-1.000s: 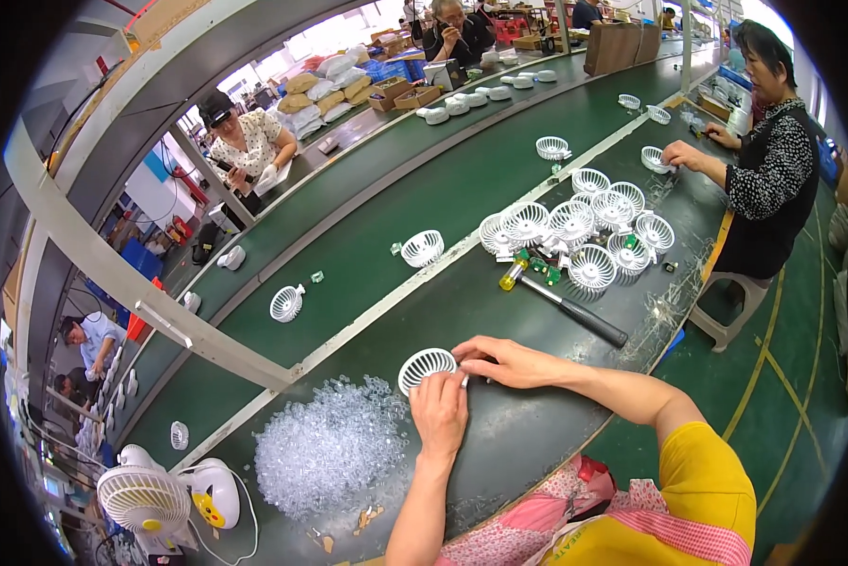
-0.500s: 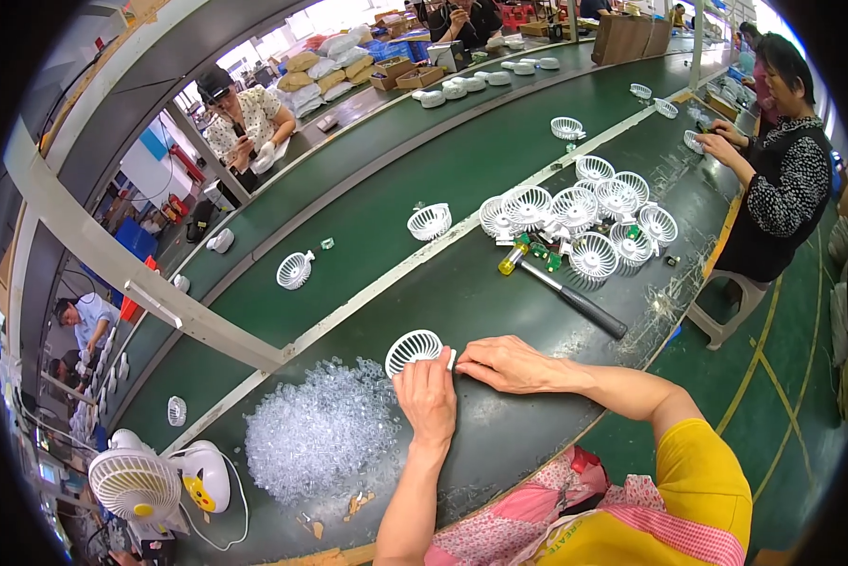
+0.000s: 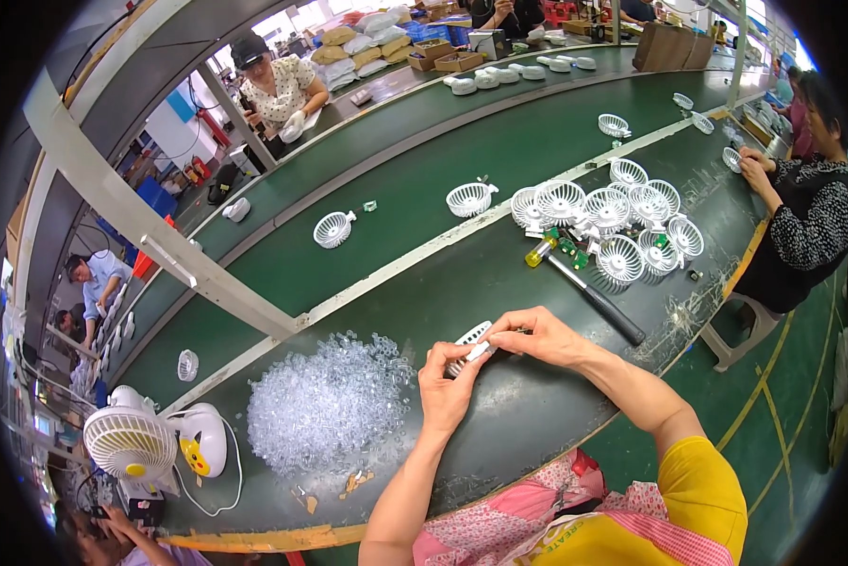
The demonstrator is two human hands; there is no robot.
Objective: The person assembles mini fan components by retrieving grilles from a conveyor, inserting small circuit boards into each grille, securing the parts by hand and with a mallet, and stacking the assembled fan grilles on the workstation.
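Note:
A white round fan housing (image 3: 474, 331) with a slatted rim is tilted on edge above the workbench. My left hand (image 3: 445, 385) grips it, thumb and fingers about its side and short neck. The fingers of my right hand (image 3: 543, 338) are pinched together at the neck; whatever they hold is hidden. Left of my left hand lies a large heap of small clear plastic pieces (image 3: 325, 406). Beyond my right hand lies a hammer (image 3: 598, 300) with a dark handle and a yellow end. Several more white fan housings (image 3: 620, 259) are piled behind it, with green circuit boards (image 3: 580, 257) among them.
A green conveyor belt (image 3: 405, 241) runs beyond a pale rail, carrying spaced housings. A metal post (image 3: 160, 226) slants across the left. A small white fan (image 3: 130, 441) and its cable stand at the left. Co-workers sit at the right (image 3: 806, 208) and across the belt (image 3: 278, 90).
My hands have turned the fan housing from lying open side up to tilted on edge, shifting it slightly right. The right hand has come closer over its neck. The whole view has swung slightly.

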